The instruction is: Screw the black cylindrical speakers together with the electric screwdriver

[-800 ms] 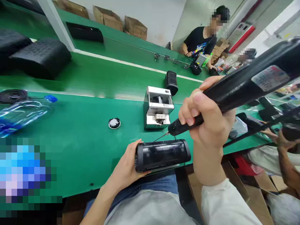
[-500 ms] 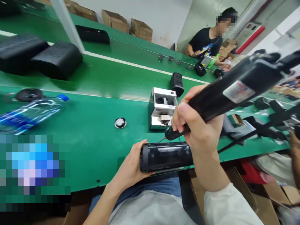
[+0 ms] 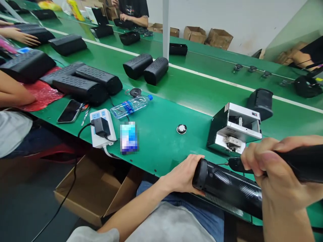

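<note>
My left hand [image 3: 183,174] is wrapped round the left end of a long black speaker [image 3: 230,183], fingers over the top and thumb side low. The speaker lies along the table's front edge above my lap, its perforated face toward me. In my right hand [image 3: 275,168] is a black electric screwdriver [image 3: 302,161], held nearly level. Its thin bit points left at the speaker's upper back edge; whether the tip touches a screw I cannot tell. My right hand and forearm hide the speaker's right end.
Behind the speaker stands a silver screw feeder [image 3: 234,131], with a black speaker case [image 3: 261,102] beyond it. A small round speaker driver [image 3: 181,129], a water bottle [image 3: 131,107] and a power strip [image 3: 102,127] lie leftward. An open carton [image 3: 91,191] sits below the edge. Co-workers' hands [image 3: 24,36] are far left.
The view has swung left, showing more of the bench on that side. The screwdriver is tilted lower than before. Both hands keep their grips.
</note>
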Tool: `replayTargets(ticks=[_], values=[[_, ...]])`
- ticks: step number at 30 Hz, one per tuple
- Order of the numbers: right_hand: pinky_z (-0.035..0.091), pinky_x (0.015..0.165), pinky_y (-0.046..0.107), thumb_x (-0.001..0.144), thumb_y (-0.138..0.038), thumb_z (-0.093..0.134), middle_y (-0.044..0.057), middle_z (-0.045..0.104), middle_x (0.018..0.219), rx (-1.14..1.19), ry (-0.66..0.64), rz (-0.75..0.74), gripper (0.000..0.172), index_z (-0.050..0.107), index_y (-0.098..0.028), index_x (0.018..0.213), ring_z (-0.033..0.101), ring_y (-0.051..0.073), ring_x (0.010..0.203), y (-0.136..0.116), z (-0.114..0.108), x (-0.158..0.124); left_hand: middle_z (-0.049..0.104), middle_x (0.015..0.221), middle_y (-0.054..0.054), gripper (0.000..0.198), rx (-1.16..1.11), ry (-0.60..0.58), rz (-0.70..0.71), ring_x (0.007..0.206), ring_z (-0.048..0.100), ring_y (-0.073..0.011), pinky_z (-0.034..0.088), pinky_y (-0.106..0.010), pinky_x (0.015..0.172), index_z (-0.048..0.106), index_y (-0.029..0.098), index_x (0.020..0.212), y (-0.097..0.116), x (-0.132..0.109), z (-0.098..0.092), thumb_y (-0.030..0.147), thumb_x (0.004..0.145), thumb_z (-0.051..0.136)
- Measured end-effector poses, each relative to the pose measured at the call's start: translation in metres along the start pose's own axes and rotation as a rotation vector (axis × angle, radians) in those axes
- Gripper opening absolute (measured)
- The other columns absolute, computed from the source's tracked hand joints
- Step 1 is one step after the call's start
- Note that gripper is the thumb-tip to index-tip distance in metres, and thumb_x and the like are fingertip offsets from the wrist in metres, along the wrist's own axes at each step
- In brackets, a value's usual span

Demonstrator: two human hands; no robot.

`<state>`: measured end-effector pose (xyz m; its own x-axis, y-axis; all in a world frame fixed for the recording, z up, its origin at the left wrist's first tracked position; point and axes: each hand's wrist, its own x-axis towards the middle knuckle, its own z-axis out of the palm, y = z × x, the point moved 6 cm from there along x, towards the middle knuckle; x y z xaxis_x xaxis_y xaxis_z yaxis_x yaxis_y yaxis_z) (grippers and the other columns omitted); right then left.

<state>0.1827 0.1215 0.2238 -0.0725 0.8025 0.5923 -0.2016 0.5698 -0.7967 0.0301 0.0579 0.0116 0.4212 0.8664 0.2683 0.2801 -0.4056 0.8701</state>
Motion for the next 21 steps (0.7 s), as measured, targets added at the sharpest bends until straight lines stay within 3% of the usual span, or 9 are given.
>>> replayTargets(ticks=[4,8,11,17,21], values=[[0.044,0.036,0.030,0.087,-0.002,0.079,-0.007,0.057,0.057,0.043,-0.133,-0.042,0.026,0.071,-0.023,0.100,0.049,0.013,0.038,0.003,0.008,-0.004,0.056,0.151,-0.020,0.126,-0.013,0.000,-0.015,0.140,0.059,-0.0436,0.055,-0.063,0.118,0.033,0.025,0.161,0.003,0.000,-0.002,0.047,0.064,0.110],[0.050,0.043,0.025,0.095,-0.004,0.075,-0.007,0.060,0.067,0.083,-0.138,0.000,0.026,0.066,-0.024,0.109,0.057,0.011,0.047,0.006,0.004,-0.009,0.053,0.158,-0.019,0.125,-0.014,0.030,-0.042,0.148,0.056,-0.0429,0.052,-0.064,0.124,0.030,0.030,0.165,0.007,-0.004,-0.004,0.035,0.068,0.109],[0.049,0.043,0.023,0.097,-0.010,0.075,-0.008,0.060,0.068,0.066,-0.129,0.019,0.021,0.065,-0.024,0.109,0.056,0.010,0.046,-0.007,0.000,-0.004,0.052,0.161,-0.018,0.120,0.010,0.023,-0.058,0.152,0.054,-0.0428,0.052,-0.064,0.125,0.028,0.032,0.167,0.005,-0.006,-0.004,0.026,0.074,0.103],[0.040,0.035,0.024,0.087,-0.016,0.084,-0.012,0.048,0.058,-0.129,0.172,-0.214,0.025,0.066,-0.027,0.099,0.042,0.008,0.036,-0.052,-0.027,0.036,0.051,0.163,-0.019,0.117,0.076,0.004,-0.063,0.153,0.055,-0.0446,0.054,-0.067,0.124,0.025,0.034,0.169,0.000,-0.007,-0.002,0.028,0.079,0.099],[0.042,0.038,0.028,0.088,-0.021,0.088,-0.011,0.049,0.058,-0.178,0.258,-0.312,0.025,0.064,-0.027,0.090,0.047,0.011,0.038,-0.038,-0.044,0.056,0.048,0.165,-0.019,0.120,0.104,-0.018,-0.091,0.155,0.053,-0.0456,0.052,-0.069,0.124,0.019,0.035,0.170,-0.002,-0.008,-0.001,0.025,0.080,0.097]])
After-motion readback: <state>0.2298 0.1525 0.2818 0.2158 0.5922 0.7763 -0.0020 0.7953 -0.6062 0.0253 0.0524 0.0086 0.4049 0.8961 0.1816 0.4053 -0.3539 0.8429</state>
